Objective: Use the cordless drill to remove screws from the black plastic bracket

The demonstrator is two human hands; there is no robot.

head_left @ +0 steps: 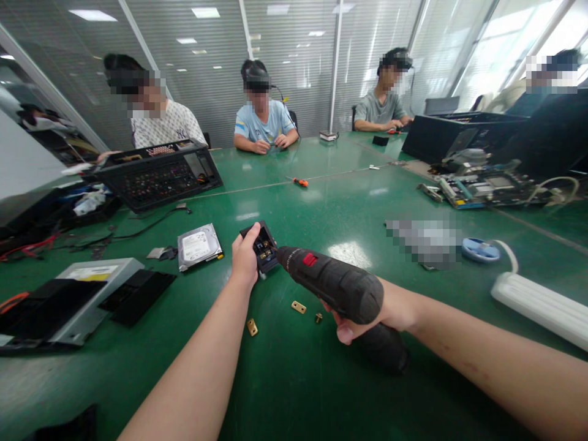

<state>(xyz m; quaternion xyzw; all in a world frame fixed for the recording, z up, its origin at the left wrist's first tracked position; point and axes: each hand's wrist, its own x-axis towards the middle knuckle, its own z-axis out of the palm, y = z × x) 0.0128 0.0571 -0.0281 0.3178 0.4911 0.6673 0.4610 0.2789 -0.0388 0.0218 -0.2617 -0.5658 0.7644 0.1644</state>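
My left hand (245,256) grips a small black block (269,260) with brass-coloured parts inside, tilted above the green table (294,367). Wrapped round the handle of a black power drill (331,278) is my right hand (351,327). The drill points left, its tip at the right side of the block; whether it touches a screw is too small to tell. Below them on the table lie a brass plate with two holes (298,307), another brass piece (252,327) and a small screw (318,318).
A hard drive (199,246), a metal drive unit (87,300) and an open black case (160,174) stand left. A screwdriver (300,182) lies ahead. At right are circuit boards (491,184), a blue round object (480,250) and a white power strip (542,309). Several people sit around the table.
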